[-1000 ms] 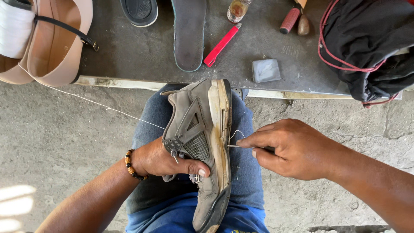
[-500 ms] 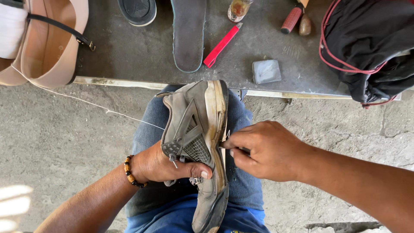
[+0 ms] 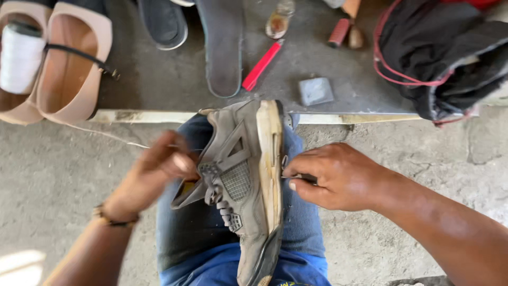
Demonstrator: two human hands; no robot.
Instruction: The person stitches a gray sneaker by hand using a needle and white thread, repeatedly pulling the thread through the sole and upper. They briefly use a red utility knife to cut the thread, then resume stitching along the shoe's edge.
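I'm looking down at a grey sneaker (image 3: pixel 241 175) lying on its side across my lap, sole edge turned up, toe twd the near edge of the worktop (image 3: pixel 159 85). It's looking fairly light but awkward: upper is soft and giving, sole is a stiff rubbery slab, so I'm judging the best hold is round the upper near the laces w/ the sole braced on the thigh. My left hand (image 3: pixel 159 167) is blurring a bit, fingers curling in at the lace side of the upper, touching it; a thin thread (image 3: pixel 114 136) is running from there up twd the worktop's left end. Can't tell if that hand is pinching the thread or just the shoe. My right hand (image 3: pixel 338 175) is closing tight, thumb and forefinger pinching something thin right at the sole seam, prob a needle or awl, too small to tell. On the worktop, well apart: a red tool (image 3: pixel 263 64) and a beige flat shoe (image 3: pixel 74 69) nr the left end.
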